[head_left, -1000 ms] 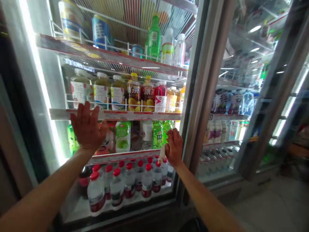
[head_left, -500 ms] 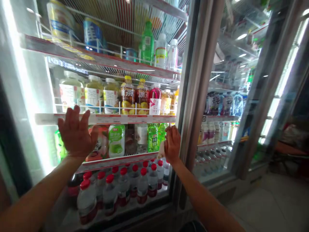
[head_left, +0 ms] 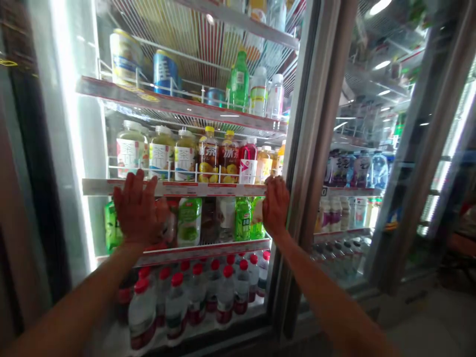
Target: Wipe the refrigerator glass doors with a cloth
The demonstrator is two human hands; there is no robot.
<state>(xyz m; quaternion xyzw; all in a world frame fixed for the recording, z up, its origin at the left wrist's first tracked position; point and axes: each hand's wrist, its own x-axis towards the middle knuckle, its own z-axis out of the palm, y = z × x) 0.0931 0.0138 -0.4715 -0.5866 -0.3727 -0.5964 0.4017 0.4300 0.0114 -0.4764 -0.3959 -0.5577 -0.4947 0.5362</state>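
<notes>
My left hand (head_left: pixel 137 210) is open, its fingers spread and palm turned toward the glass front of a drinks cooler; I cannot tell whether it touches the glass. Behind it stand a green bottle (head_left: pixel 112 227) and tea bottles with white labels (head_left: pixel 128 152). My right hand (head_left: pixel 275 206) is at the right edge of the glass, beside the metal door frame (head_left: pixel 311 148). Its fingers are bent and close together, and anything under them is hidden. A pale patch shows left of it, perhaps a reflection. Green drink bottles (head_left: pixel 243 218) stand just left of that hand.
Red-capped water bottles (head_left: pixel 176 302) fill the bottom of the cooler. Cans (head_left: pixel 165 74) and a green bottle (head_left: pixel 238 82) stand on an upper shelf. A second cooler door (head_left: pixel 353 213) with more drinks is to the right, above a pale floor (head_left: pixel 427 322).
The view has shifted, so the cooler sits farther right and slightly lower. Both hands are farther right in the picture, and the right hand is higher against the shelf edge.
</notes>
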